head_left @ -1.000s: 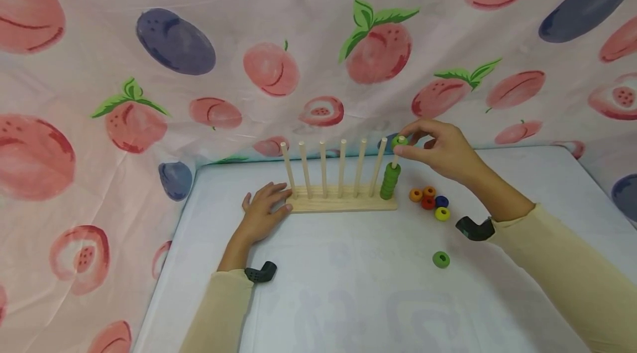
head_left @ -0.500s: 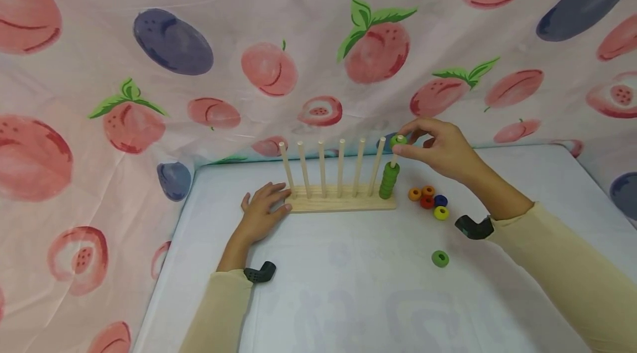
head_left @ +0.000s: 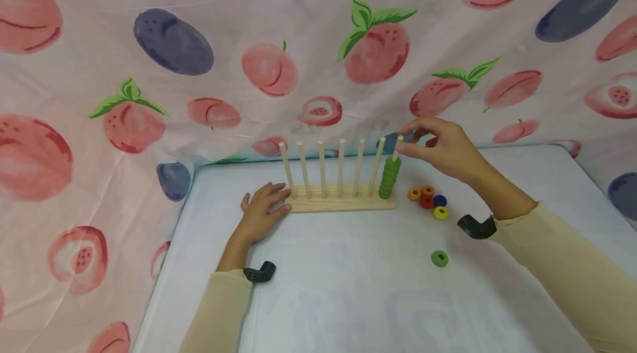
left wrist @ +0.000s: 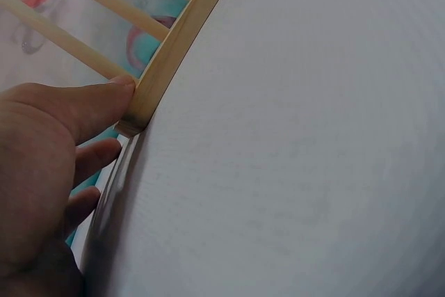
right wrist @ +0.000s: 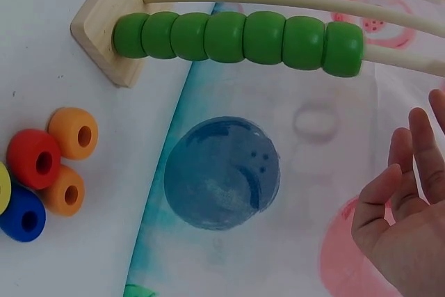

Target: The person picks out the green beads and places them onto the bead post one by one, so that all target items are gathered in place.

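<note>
A wooden peg stand (head_left: 343, 206) with a row of upright pegs stands on the table. My left hand (head_left: 261, 213) holds its left end; in the left wrist view the thumb (left wrist: 101, 106) lies against the end of the base. A stack of green beads (head_left: 390, 178) sits on the rightmost peg, reaching partway up; the right wrist view shows the beads pressed together. My right hand (head_left: 445, 148) hovers beside that peg's top, its thumb and fingers apart with nothing between them (right wrist: 410, 206). One loose green bead (head_left: 439, 258) lies nearer the front.
Right of the stand lies a cluster of loose beads: orange ones (head_left: 414, 194), a red one (head_left: 426, 202), a blue one (head_left: 440, 201) and a yellow one (head_left: 440, 213). A fruit-print cloth (head_left: 318, 54) hangs behind the white table (head_left: 318, 281).
The green bead at the peg's top has left my right fingers and slid down onto the stack. My right hand has barely moved; my left hand stays at the stand's end.
</note>
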The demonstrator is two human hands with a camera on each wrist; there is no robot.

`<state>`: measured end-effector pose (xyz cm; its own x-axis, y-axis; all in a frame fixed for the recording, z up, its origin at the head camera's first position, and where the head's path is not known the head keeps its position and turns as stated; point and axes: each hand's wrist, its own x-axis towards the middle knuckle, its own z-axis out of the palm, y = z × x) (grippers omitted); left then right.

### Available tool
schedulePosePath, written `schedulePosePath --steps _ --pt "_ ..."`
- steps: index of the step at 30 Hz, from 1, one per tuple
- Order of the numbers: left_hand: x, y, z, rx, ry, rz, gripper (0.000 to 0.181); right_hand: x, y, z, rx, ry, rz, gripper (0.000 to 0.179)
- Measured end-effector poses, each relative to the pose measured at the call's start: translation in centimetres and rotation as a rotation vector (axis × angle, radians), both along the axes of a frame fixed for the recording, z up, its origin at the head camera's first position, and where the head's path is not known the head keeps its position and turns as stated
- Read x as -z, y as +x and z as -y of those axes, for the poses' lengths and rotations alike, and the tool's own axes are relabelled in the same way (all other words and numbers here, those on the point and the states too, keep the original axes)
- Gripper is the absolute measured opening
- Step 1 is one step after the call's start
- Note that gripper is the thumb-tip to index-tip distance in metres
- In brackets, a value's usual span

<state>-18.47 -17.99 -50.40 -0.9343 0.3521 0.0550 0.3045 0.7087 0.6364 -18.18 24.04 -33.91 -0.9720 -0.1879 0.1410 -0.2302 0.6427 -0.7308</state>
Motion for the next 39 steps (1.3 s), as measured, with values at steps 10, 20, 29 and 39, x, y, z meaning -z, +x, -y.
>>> schedulePosePath --steps 10,20,29,39 --pt "0.0 0.1 0.0 0.001 -0.005 0.008 0.046 0.3 1.0 -1.7 -0.016 0.043 0.053 0.029" --pt "0.0 0.0 0.0 -0.002 -0.014 0.004 0.046 1.8 3.0 -4.1 -0.164 0.161 0.064 0.03" --pt "0.2 -0.1 0.1 -0.004 -0.015 -0.001 0.047 4.3 4.3 -5.6 -0.33 0.138 0.128 0.027" --pt "0.2 0.0 0.0 0.002 -0.002 -0.006 0.046 7.6 6.0 -7.0 -0.447 0.118 0.32 0.03"
